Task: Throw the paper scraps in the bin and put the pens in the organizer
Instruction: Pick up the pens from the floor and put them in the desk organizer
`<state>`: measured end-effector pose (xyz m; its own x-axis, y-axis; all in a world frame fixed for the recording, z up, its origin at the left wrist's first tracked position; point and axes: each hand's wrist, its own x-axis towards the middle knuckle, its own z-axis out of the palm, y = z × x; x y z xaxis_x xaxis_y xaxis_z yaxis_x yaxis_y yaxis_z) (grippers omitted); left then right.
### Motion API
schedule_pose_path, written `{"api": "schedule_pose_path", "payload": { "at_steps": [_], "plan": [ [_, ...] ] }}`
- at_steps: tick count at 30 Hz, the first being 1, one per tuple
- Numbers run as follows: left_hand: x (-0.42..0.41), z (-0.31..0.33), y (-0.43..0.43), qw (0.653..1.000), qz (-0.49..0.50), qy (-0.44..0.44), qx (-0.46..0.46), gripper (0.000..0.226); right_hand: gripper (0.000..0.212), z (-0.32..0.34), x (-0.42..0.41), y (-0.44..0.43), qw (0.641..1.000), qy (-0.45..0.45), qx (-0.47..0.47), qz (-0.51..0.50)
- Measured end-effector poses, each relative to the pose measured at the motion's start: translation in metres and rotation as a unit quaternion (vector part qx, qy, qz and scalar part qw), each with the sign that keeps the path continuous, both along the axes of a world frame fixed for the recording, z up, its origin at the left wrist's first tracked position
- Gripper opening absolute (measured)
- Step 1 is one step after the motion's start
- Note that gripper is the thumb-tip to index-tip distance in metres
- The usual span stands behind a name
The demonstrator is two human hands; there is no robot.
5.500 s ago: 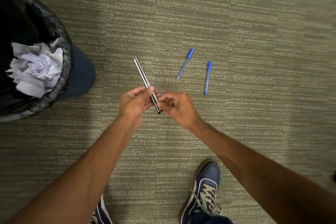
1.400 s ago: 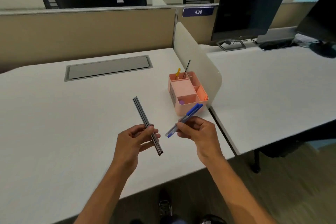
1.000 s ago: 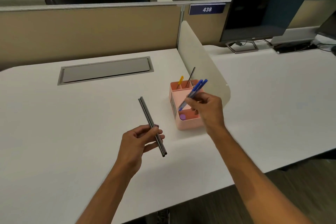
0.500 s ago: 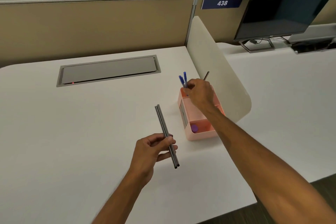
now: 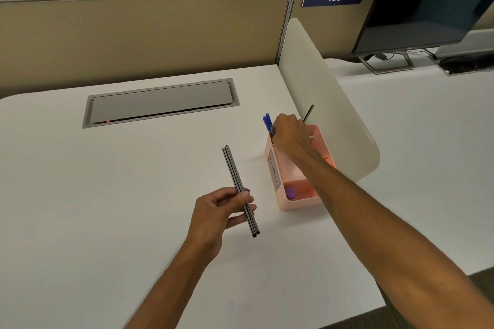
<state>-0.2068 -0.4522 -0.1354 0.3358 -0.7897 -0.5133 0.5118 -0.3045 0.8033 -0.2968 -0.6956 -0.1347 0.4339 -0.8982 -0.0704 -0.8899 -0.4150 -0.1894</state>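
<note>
Left hand [image 5: 217, 211] fingers pinched, raised; right hand [image 5: 290, 136] curled, arm outstretched

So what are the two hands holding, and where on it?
The left hand pinches two grey pens near their lower ends. The right hand holds two blue pens below their caps, over the back of the pink organizer.

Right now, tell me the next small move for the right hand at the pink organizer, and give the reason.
Probably let go and lift away. The right hand is closed on the two blue pens, which stand upright with their lower ends already down in the back compartment of the pink organizer. The left hand holds two dark pens that go in afterwards.
</note>
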Motion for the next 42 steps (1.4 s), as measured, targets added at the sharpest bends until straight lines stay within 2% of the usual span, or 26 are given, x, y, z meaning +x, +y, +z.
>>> {"api": "schedule_pose_path", "payload": {
  "at_steps": [2,5,8,10,12,13,15,17,19,21,25,32,34,37,39,42],
  "plan": [
    [0.000,0.001,-0.001,1.000,0.002,-0.001,0.000,0.014,0.009,0.000,-0.001,0.000,1.000,-0.004,0.001,-0.006],
    [0.000,0.002,-0.001,1.000,0.004,-0.003,-0.001,0.014,0.021,-0.002,-0.003,-0.003,0.998,-0.046,0.017,-0.039],
    [0.000,0.003,-0.001,1.000,0.004,-0.005,0.000,0.015,0.008,-0.001,-0.007,-0.005,0.996,-0.049,0.042,-0.055],
    [0.000,0.004,-0.002,1.000,0.003,-0.009,0.000,0.017,0.008,0.004,-0.012,-0.004,0.996,-0.058,0.038,-0.055],
    [0.000,0.005,-0.003,1.000,-0.003,-0.020,-0.001,0.017,0.013,0.010,-0.019,0.002,0.993,-0.100,0.022,-0.061],
    [0.000,0.005,-0.003,1.000,-0.004,-0.026,-0.002,0.017,0.014,0.015,-0.022,0.007,0.986,-0.148,0.024,-0.070],
    [0.001,0.006,-0.004,0.999,-0.010,-0.038,-0.006,0.014,0.012,0.029,-0.029,0.027,0.948,-0.297,0.080,-0.080],
    [0.001,0.006,-0.004,0.998,-0.023,-0.064,-0.008,0.011,0.010,0.044,-0.036,0.056,0.888,-0.409,0.208,-0.028],
    [0.000,0.005,-0.004,0.994,-0.041,-0.101,-0.007,0.009,0.015,0.052,-0.043,0.088,0.847,-0.428,0.313,0.042],
    [-0.002,0.005,-0.003,0.986,-0.070,-0.150,-0.008,0.010,0.019,0.053,-0.049,0.112,0.840,-0.412,0.345,0.070],
    [-0.012,0.007,-0.003,0.968,-0.114,-0.225,-0.016,0.011,0.017,0.046,-0.061,0.132,0.867,-0.403,0.291,0.044],
    [-0.026,0.021,-0.010,0.939,-0.132,-0.315,-0.036,0.017,0.010,0.054,-0.087,0.126,0.853,-0.450,0.263,0.025],
    [-0.027,0.025,-0.015,0.927,-0.130,-0.351,-0.036,0.032,0.012,0.061,-0.093,0.116,0.842,-0.489,0.227,0.002],
    [-0.026,0.024,-0.019,0.892,-0.140,-0.429,0.005,0.071,0.014,0.073,-0.105,0.092,0.832,-0.537,0.124,-0.060],
    [-0.025,0.019,-0.017,0.877,-0.154,-0.454,0.029,0.084,0.015,0.077,-0.111,0.072,0.841,-0.532,0.044,-0.094],
    [-0.023,0.007,-0.011,0.844,-0.181,-0.504,0.040,0.090,0.020,0.076,-0.112,0.045,0.849,-0.512,-0.033,-0.127]
  ]
}}
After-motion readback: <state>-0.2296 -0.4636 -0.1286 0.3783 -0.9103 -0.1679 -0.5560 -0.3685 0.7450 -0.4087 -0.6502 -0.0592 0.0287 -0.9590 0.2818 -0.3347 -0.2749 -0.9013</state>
